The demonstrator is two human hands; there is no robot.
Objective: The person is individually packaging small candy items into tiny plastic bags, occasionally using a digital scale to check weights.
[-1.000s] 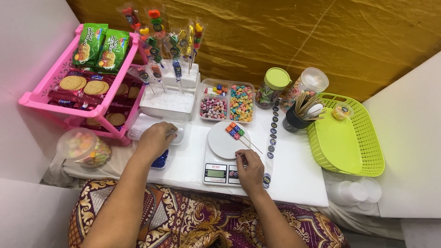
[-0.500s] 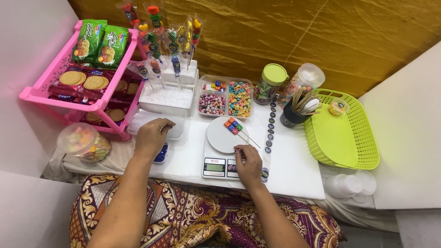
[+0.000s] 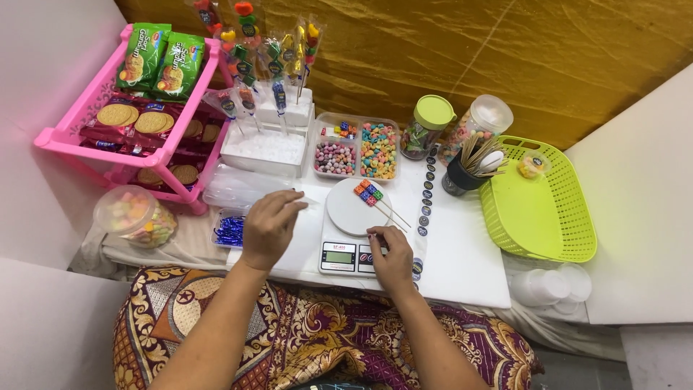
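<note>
Candy skewer (image 3: 375,198) at frame centre could be knocked off the kitchen scale (image 3: 351,230); clear wrapper (image 3: 299,204) is pinched by left hand (image 3: 268,230), right hand (image 3: 390,256) fingers curled, empty.

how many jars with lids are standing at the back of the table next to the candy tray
2: a green-lidded jar just right of the candy tray, and a clear-lidded jar to its right, behind the black cup of sticks.

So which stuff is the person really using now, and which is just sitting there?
In use:
left hand holding a clear wrapper
right hand at the kitchen scale
candy skewers on the scale

Just sitting there:
green basket
pink rack of biscuits
green-lidded jar
</note>
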